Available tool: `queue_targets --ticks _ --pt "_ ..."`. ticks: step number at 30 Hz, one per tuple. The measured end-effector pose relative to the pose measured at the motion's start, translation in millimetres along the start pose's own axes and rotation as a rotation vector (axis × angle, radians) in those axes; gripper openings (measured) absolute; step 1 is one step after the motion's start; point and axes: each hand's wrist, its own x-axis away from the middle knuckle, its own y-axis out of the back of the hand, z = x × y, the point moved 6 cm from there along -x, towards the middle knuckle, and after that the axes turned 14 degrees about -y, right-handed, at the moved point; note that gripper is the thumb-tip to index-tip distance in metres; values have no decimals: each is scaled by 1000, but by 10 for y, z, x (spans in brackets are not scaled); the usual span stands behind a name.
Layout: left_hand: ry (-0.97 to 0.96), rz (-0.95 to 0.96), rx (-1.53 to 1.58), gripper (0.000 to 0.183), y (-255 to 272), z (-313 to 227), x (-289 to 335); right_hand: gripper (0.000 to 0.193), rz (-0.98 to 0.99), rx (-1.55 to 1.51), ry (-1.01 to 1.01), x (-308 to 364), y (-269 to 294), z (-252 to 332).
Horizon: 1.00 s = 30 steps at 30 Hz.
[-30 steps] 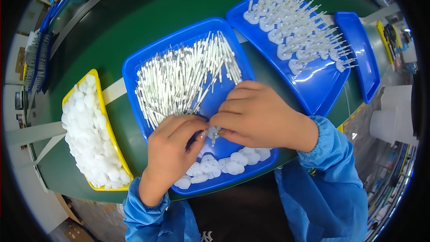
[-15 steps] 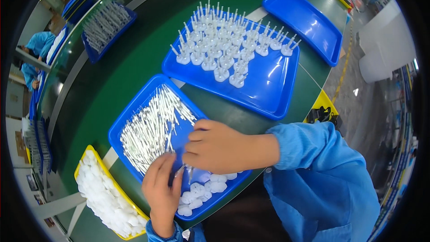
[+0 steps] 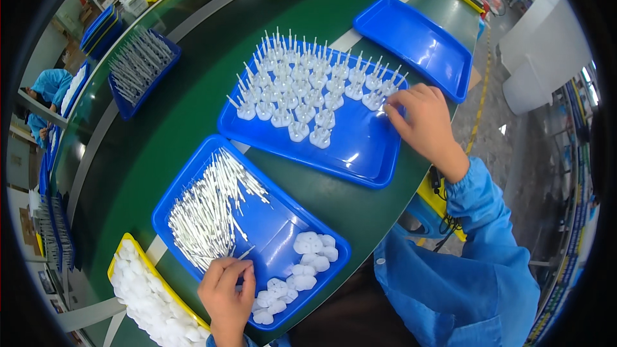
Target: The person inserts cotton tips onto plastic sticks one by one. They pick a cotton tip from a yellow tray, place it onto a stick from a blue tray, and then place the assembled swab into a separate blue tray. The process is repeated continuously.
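Note:
My left hand [image 3: 225, 292] is closed in a pinch on a thin white stick [image 3: 246, 252], at the near side of a blue tray [image 3: 160, 209]. A heap of similar white sticks with dark ends [image 3: 205, 215] fills that tray's left part. Loose white plastic discs [image 3: 302, 276] lie along its near right side. My right hand [image 3: 421, 119] reaches over the right rim of a second blue tray [image 3: 360, 167]. Its thumb and finger pinch at the edge of a white disc with upright sticks [image 3: 373, 100], partly covered by the fingertips. Rows of similar disc pieces [image 3: 283, 93] stand there.
A yellow tray heaped with white discs [image 3: 151, 295] sits at the near left. Another blue tray [image 3: 418, 42] lies beyond, at the far right. A blue tray of upright sticks [image 3: 141, 67] is across the green table [image 3: 193, 103]. Other people in blue [image 3: 48, 93] are at the far left.
My right hand has moved from beside my left hand to the second tray, where another disc piece now stands at the right. My left hand now shows a stick. The view has shifted.

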Motion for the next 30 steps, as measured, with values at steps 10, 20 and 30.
queue_targets --ticks 10,20,30 --pt "-168 -1 -34 39 -2 -213 4 17 149 -167 308 260 140 669" --pt "-188 125 -93 43 167 -260 212 4 -12 -241 988 410 -583 2611" --pt "-169 139 81 35 -28 -214 241 7 109 -563 786 317 -359 2649"
